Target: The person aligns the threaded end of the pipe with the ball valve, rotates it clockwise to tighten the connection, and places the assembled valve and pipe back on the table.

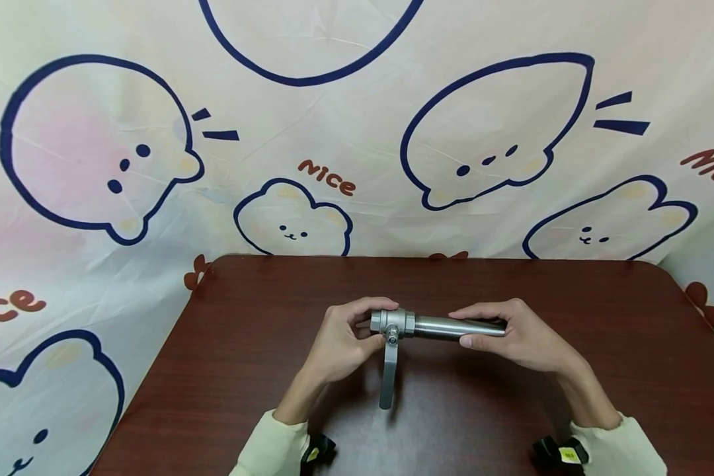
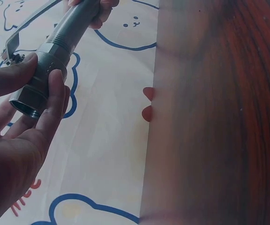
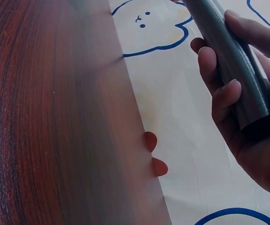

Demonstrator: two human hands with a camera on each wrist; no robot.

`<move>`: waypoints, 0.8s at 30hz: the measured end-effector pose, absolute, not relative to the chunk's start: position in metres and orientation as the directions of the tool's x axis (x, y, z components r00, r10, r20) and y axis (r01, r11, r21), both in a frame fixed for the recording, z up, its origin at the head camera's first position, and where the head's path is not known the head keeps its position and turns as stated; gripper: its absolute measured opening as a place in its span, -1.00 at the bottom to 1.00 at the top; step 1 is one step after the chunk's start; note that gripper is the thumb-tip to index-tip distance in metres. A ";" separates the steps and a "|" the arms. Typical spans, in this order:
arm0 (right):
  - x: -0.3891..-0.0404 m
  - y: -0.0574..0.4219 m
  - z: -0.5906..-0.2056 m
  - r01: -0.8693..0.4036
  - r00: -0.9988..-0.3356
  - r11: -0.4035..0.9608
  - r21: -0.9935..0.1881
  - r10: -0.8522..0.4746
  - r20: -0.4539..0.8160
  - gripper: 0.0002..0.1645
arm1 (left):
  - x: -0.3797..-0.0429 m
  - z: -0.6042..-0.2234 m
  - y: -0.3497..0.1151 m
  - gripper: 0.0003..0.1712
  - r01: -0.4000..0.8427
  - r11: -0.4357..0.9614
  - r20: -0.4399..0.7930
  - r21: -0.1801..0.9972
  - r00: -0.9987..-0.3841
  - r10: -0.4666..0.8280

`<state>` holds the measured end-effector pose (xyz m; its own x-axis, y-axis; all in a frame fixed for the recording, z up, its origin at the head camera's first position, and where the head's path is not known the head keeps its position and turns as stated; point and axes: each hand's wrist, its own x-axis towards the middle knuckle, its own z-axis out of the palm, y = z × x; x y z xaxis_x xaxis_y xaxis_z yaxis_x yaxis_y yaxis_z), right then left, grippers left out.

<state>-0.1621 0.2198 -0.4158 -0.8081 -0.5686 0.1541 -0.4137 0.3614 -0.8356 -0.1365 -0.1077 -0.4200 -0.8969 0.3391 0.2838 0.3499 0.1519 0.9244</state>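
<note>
A steel ball valve (image 1: 393, 322) with a flat lever handle (image 1: 388, 377) is joined end to end with a straight metal pipe (image 1: 446, 327). My left hand (image 1: 342, 344) grips the valve body, thumb on the near side and fingers round the far side. The valve's open end (image 2: 26, 107) shows in the left wrist view, by the palm. On the right, my right hand (image 1: 526, 334) holds the pipe's far part between thumb and fingers; in the right wrist view its fingers (image 3: 226, 93) curl round the tube. In the head view the lever points toward me.
Below the hands lies a dark brown wooden table (image 1: 244, 317). A pale cloth (image 1: 369, 132) with blue cartoon outlines hangs behind it and at its sides. Black straps with small devices (image 1: 559, 453) sit at both wrists, beside pale sleeves (image 1: 621, 449).
</note>
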 end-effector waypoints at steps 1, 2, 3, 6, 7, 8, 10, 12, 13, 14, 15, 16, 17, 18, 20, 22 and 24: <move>-0.162 0.220 -0.416 -0.414 -0.808 0.362 -0.835 -0.568 0.154 -0.58 | -0.137 -0.420 -0.108 -0.40 0.349 0.151 0.283 0.925 -0.898 0.338; -0.163 0.220 -0.416 -0.412 -0.809 0.362 -0.836 -0.567 0.153 -0.58 | -0.137 -0.420 -0.108 -0.41 0.347 0.150 0.283 0.926 -0.899 0.335; -0.163 0.220 -0.416 -0.412 -0.811 0.363 -0.836 -0.565 0.154 -0.57 | -0.137 -0.420 -0.108 -0.41 0.347 0.151 0.283 0.926 -0.899 0.333; -0.164 0.219 -0.417 -0.425 -0.814 0.370 -0.826 -0.555 0.170 -0.49 | -0.137 -0.421 -0.107 -0.42 0.343 0.154 0.280 0.927 -0.903 0.327; -0.164 0.219 -0.417 -0.430 -0.816 0.373 -0.822 -0.550 0.178 -0.46 | -0.137 -0.421 -0.107 -0.42 0.342 0.154 0.279 0.927 -0.903 0.325; -0.164 0.219 -0.418 -0.438 -0.817 0.374 -0.818 -0.545 0.188 -0.43 | -0.137 -0.421 -0.107 -0.42 0.340 0.155 0.277 0.928 -0.905 0.322; -0.164 0.218 -0.418 -0.457 -0.818 0.378 -0.805 -0.534 0.213 -0.39 | -0.137 -0.421 -0.107 -0.43 0.332 0.152 0.273 0.931 -0.909 0.314; -0.163 0.218 -0.418 -0.470 -0.820 0.380 -0.797 -0.521 0.236 -0.39 | -0.137 -0.420 -0.107 -0.42 0.323 0.148 0.268 0.935 -0.914 0.305; -0.163 0.217 -0.417 -0.482 -0.820 0.379 -0.790 -0.514 0.253 -0.40 | -0.137 -0.420 -0.107 -0.42 0.319 0.144 0.266 0.937 -0.916 0.302; -0.162 0.217 -0.417 -0.496 -0.817 0.380 -0.780 -0.508 0.272 -0.41 | -0.137 -0.420 -0.107 -0.42 0.316 0.141 0.264 0.938 -0.917 0.298; -0.162 0.216 -0.417 -0.509 -0.817 0.386 -0.770 -0.499 0.290 -0.41 | -0.137 -0.420 -0.107 -0.42 0.313 0.139 0.262 0.940 -0.919 0.293; -0.161 0.215 -0.417 -0.519 -0.818 0.396 -0.758 -0.487 0.306 -0.41 | -0.137 -0.420 -0.106 -0.42 0.312 0.136 0.264 0.940 -0.921 0.287; -0.161 0.215 -0.416 -0.531 -0.817 0.404 -0.745 -0.476 0.324 -0.40 | -0.137 -0.420 -0.106 -0.42 0.315 0.136 0.268 0.939 -0.921 0.282; -0.161 0.214 -0.416 -0.543 -0.815 0.411 -0.732 -0.467 0.342 -0.39 | -0.137 -0.420 -0.106 -0.42 0.316 0.132 0.271 0.940 -0.922 0.278; -0.160 0.213 -0.416 -0.564 -0.809 0.418 -0.712 -0.454 0.373 -0.38 | -0.137 -0.419 -0.106 -0.41 0.317 0.131 0.275 0.939 -0.924 0.266; -0.160 0.213 -0.417 -0.577 -0.803 0.414 -0.704 -0.445 0.397 -0.38 | -0.137 -0.418 -0.107 -0.41 0.316 0.130 0.275 0.940 -0.926 0.257; -0.160 0.212 -0.418 -0.594 -0.792 0.398 -0.699 -0.442 0.422 -0.40 | -0.137 -0.417 -0.108 -0.41 0.309 0.131 0.269 0.942 -0.929 0.255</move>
<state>-0.1602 0.2123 -0.4175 -0.7918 -0.4419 0.4215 -0.5942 0.3979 -0.6990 -0.1366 -0.1076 -0.4171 -0.9285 0.2555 0.2694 0.3094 0.1315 0.9418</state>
